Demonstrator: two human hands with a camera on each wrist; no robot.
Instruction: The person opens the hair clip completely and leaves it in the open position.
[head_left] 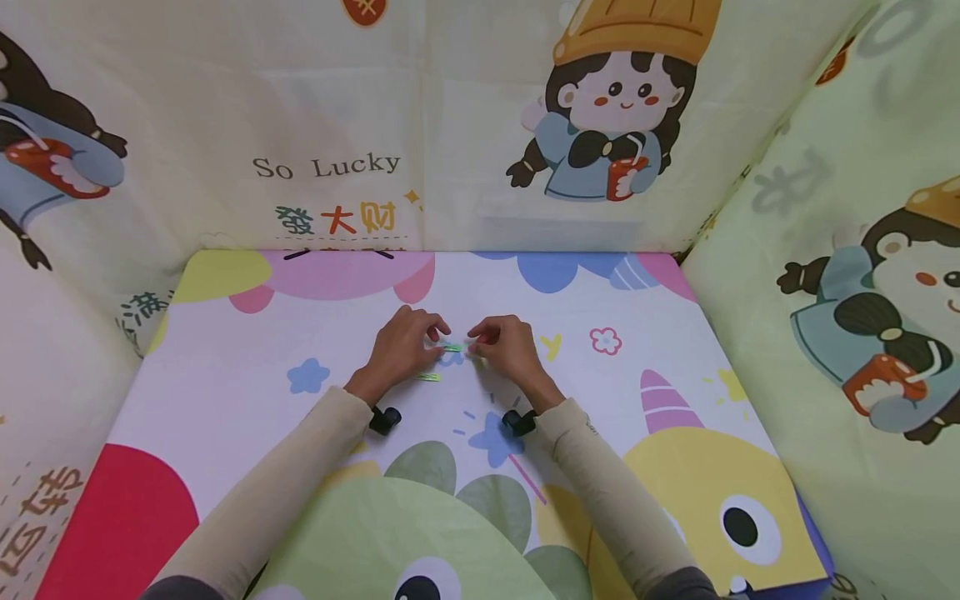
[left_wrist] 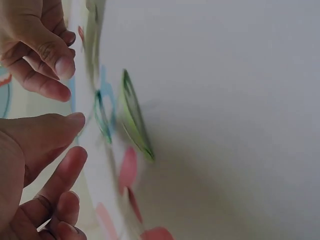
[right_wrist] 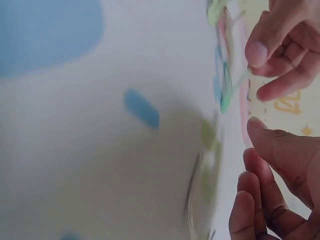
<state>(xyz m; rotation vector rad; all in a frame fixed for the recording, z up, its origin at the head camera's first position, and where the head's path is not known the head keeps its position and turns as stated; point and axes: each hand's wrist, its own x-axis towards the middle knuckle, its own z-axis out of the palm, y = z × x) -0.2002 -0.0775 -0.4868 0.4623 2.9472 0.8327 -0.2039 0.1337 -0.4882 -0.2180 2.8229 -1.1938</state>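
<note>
Cartoon-printed cloth [head_left: 465,108] walls in a brightly patterned tabletop [head_left: 240,383]

We see pale cloth rising behind the tabletop and along both sides, printed with girls in blue and the words "So Lucky". Below it, the white surface carries large figures, among them a green one [head_left: 352,533] at the near edge and a yellow one [head_left: 675,483] toward the right.

Across this, we follow two arms in beige sleeves, the left sleeve [head_left: 277,467] and the right sleeve [head_left: 615,492], reaching forward. The left hand [head_left: 401,346] and the right hand [head_left: 510,346] face each other over the far half of the surface, close but apart. A small black camera [head_left: 385,420] sits at the left wrist and another black device [head_left: 519,422] at the right.

On the right hand, thumb and forefinger stand a narrow gap apart, and we see nothing between them. On the left, thumb and forefinger are also near each other; a thin strand seems to reach them, but we cannot tell whether they pinch it.

Smallest are two slim green pieces. We find the yellow-green piece [left_wrist: 134,117] on the tabletop just beside the left hand, on its near side. The teal piece [left_wrist: 103,117] is between the hands, by the left fingertips, over a blue print.
</note>
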